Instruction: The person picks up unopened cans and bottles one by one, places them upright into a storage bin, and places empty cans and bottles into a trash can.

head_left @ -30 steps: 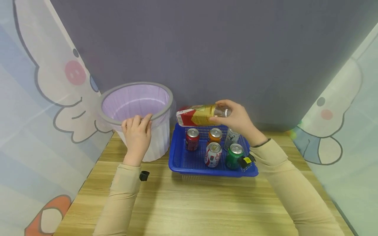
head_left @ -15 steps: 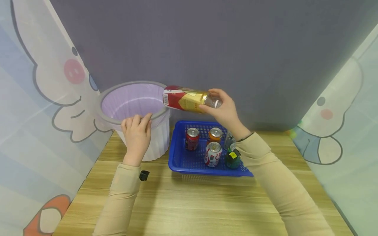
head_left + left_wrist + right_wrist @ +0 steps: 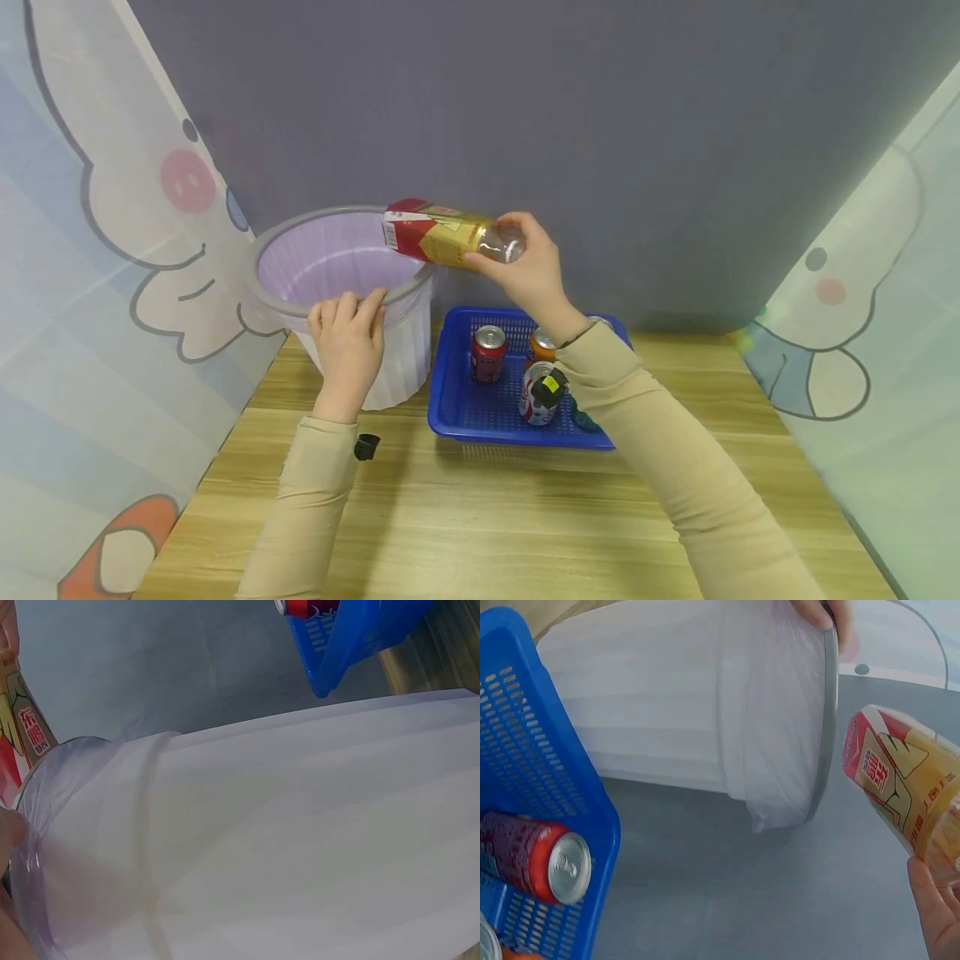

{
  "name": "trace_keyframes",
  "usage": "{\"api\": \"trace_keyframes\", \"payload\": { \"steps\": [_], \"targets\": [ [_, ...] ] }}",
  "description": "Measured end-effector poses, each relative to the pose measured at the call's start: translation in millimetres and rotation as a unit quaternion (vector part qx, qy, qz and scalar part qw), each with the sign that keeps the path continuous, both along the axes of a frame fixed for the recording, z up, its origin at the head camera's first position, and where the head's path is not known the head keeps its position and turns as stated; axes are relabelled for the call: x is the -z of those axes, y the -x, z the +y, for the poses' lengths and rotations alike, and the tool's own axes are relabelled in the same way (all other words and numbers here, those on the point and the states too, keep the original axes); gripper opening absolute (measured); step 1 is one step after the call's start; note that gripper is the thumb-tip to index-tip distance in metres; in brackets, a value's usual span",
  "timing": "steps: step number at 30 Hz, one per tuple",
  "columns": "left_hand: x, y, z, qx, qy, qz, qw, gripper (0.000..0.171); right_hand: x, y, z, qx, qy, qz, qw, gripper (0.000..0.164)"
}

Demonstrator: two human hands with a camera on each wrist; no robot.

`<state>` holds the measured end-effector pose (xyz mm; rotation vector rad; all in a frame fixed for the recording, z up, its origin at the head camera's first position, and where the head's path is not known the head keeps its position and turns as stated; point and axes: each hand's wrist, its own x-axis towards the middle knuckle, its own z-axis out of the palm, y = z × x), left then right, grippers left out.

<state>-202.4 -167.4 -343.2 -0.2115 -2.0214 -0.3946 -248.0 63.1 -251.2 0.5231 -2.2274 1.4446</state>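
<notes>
My right hand [image 3: 531, 265] grips a clear plastic bottle [image 3: 442, 236] with a red and yellow label by its bare end. The bottle lies almost level, its labelled end over the right part of the trash can's rim. The white trash can [image 3: 397, 367] has a grey rim and a purple liner bag [image 3: 330, 250] inside. My left hand [image 3: 347, 350] holds the near side of that rim, fingers hooked over it; in the right wrist view the left hand [image 3: 838, 619] shows thumb and fingers on either side of the rim.
Right of the can, a blue plastic basket [image 3: 457, 421] holds several drink cans, among them a dark red can [image 3: 489, 354] and a white and red can [image 3: 534, 408]. My right forearm hides part of the basket. Behind stands a grey wall [image 3: 570, 125].
The bottle in my right hand has moved left and up, from above the basket to over the can's rim. My left hand has stayed in place.
</notes>
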Motion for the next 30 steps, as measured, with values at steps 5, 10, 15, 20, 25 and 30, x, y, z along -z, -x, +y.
{"api": "trace_keyframes", "payload": {
  "steps": [5, 10, 15, 20, 25, 30],
  "targets": [
    [0.2, -0.3, -1, 0.000, 0.002, -0.005, 1.0000, 0.019, 6.8, 1.8, -8, 0.002, 0.000, -0.002, 1.000, 0.055],
    [0.2, -0.8, 0, 0.004, 0.001, -0.008, 1.0000, 0.019, 11.3, 4.7, -13, 0.008, 0.004, -0.007, 1.000, 0.056],
    [-0.2, -0.9, 1, 0.008, -0.001, -0.010, 0.9999, 0.019, 12.0, 5.5, -18, 0.008, -0.008, 0.002, 1.000, 0.057],
    [-4.9, -4.0, 1, 0.012, -0.003, -0.033, 0.9994, 0.020, 9.7, 4.4, -24, 0.001, -0.029, 0.008, 1.000, 0.058],
    [-15.6, -11.1, -1, 0.009, 0.001, -0.080, 0.9968, 0.022, 5.8, 2.7, -26, -0.008, -0.058, 0.005, 0.998, 0.057],
    [-26.9, -18.1, -4, 0.007, 0.007, -0.118, 0.9929, 0.023, 4.8, 2.1, -29, -0.002, -0.082, 0.006, 0.997, 0.058]
  ]
}}
